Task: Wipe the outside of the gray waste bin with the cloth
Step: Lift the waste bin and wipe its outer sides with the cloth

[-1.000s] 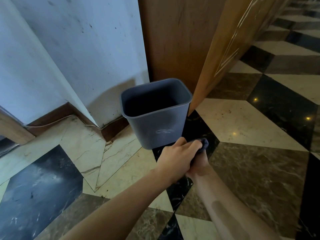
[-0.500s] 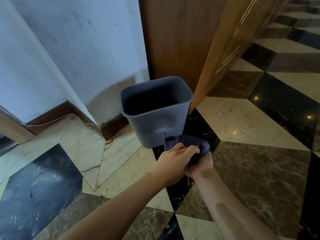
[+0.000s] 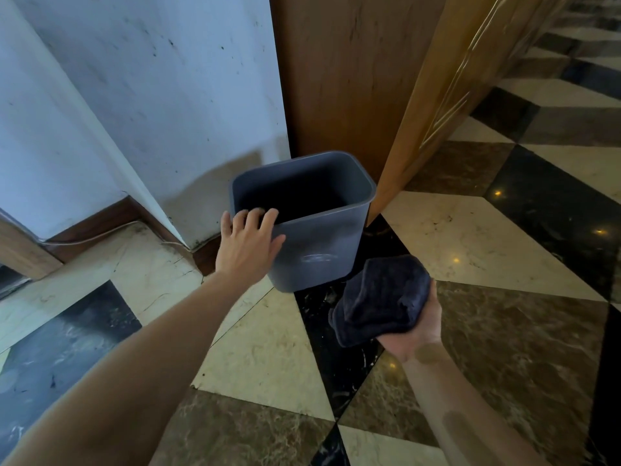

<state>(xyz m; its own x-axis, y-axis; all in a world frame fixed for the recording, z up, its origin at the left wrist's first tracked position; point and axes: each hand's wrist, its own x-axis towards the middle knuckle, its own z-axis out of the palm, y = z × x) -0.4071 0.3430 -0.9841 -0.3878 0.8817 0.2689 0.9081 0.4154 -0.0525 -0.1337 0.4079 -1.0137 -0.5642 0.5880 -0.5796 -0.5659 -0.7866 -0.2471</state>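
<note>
The gray waste bin (image 3: pixel 322 243) stands upright on the marble floor, in the corner where the white wall meets a wooden door. Its inside looks dark and empty. My left hand (image 3: pixel 247 245) lies on the bin's near left corner, with its fingers hooked over the rim. My right hand (image 3: pixel 415 326) holds a bunched dark cloth (image 3: pixel 381 299) to the right of the bin, just below its base and clear of its wall.
A white wall (image 3: pixel 144 95) with a brown skirting board and a thin cable runs behind the bin on the left. An open wooden door (image 3: pixel 433 95) leans close to the bin's right side. Patterned marble floor (image 3: pixel 504 331) spreads to the right and toward me.
Both hands were together on the cloth in front of the bin. My left hand has let go and moved up to the bin's rim; the right hand has drawn back right with the cloth.
</note>
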